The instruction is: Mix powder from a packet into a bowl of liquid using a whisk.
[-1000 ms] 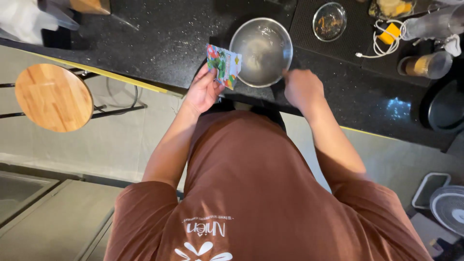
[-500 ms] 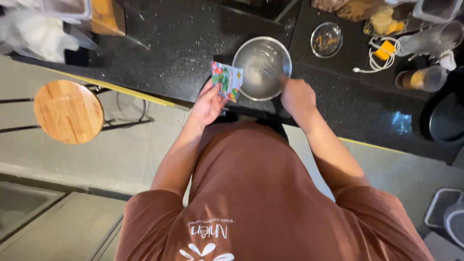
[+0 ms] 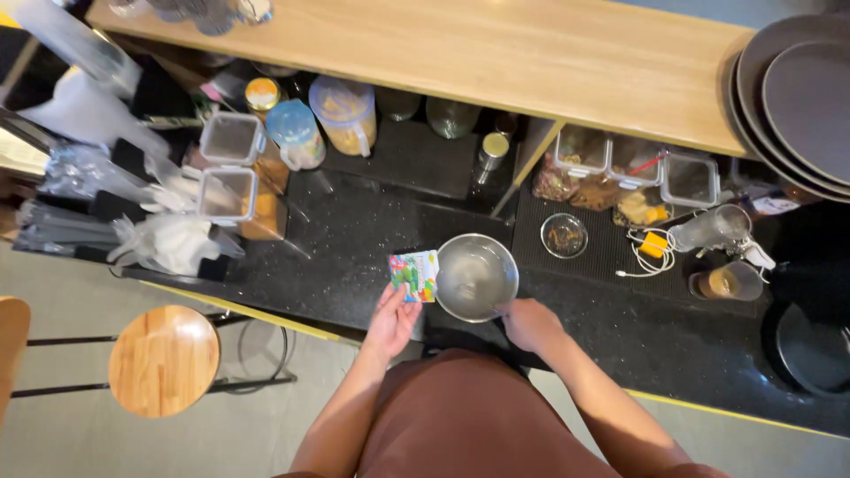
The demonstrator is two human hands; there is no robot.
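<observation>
A round steel bowl [image 3: 476,276] stands on the black speckled counter [image 3: 354,248] in front of me. My left hand [image 3: 392,320] holds a small colourful packet [image 3: 414,275] by its lower edge, just left of the bowl and touching its rim. My right hand [image 3: 529,324] rests at the bowl's near right rim with the fingers curled; whether it grips the rim is unclear. The bowl looks empty apart from a pale sheen inside.
A small glass dish [image 3: 565,235], lidded plastic tubs [image 3: 229,139], jars [image 3: 344,113], a yellow charger with cable [image 3: 652,247] and a glass of brown drink [image 3: 726,282] sit behind. A wooden shelf [image 3: 496,53] overhangs; dark plates [image 3: 797,97] at right. A round wooden stool [image 3: 164,360] stands left.
The view has tilted up and pulled back, so the shelf and back of the counter show. My hands stay at the bowl, the packet still beside its left rim.
</observation>
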